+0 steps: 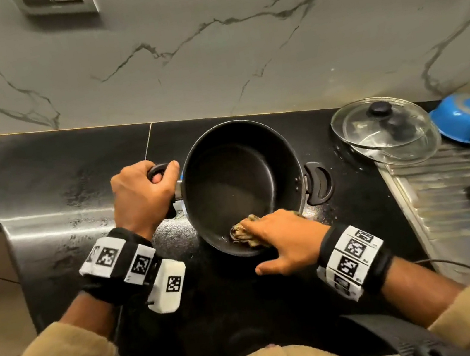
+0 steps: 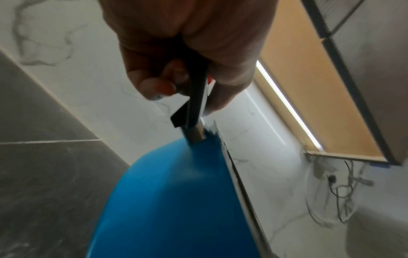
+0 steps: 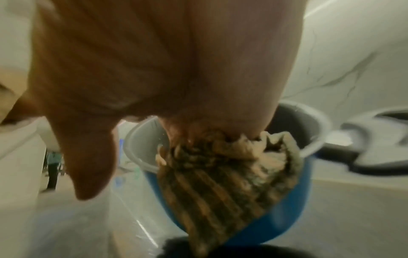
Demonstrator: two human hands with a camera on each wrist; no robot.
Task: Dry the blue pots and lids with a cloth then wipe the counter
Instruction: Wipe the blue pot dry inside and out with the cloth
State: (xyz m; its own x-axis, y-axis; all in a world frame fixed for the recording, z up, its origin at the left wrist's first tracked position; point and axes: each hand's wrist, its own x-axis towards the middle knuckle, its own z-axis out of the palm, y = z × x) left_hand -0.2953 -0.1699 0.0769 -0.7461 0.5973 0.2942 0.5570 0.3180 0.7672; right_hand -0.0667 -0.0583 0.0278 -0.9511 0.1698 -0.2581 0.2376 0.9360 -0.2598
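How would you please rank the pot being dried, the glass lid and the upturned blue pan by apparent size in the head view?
1. pot, held by the left hand, largest.
2. glass lid.
3. upturned blue pan, smallest, though it lies farther off at the blurred edge, so unsure.

Black stone counter (image 1: 53,188), glossy, with a seam line left of centre. Standing on it: one blue pot (image 1: 241,186), dark inside. To the right, a glass lid (image 1: 383,131) lies partly over a ribbed metal drainboard (image 1: 447,205).
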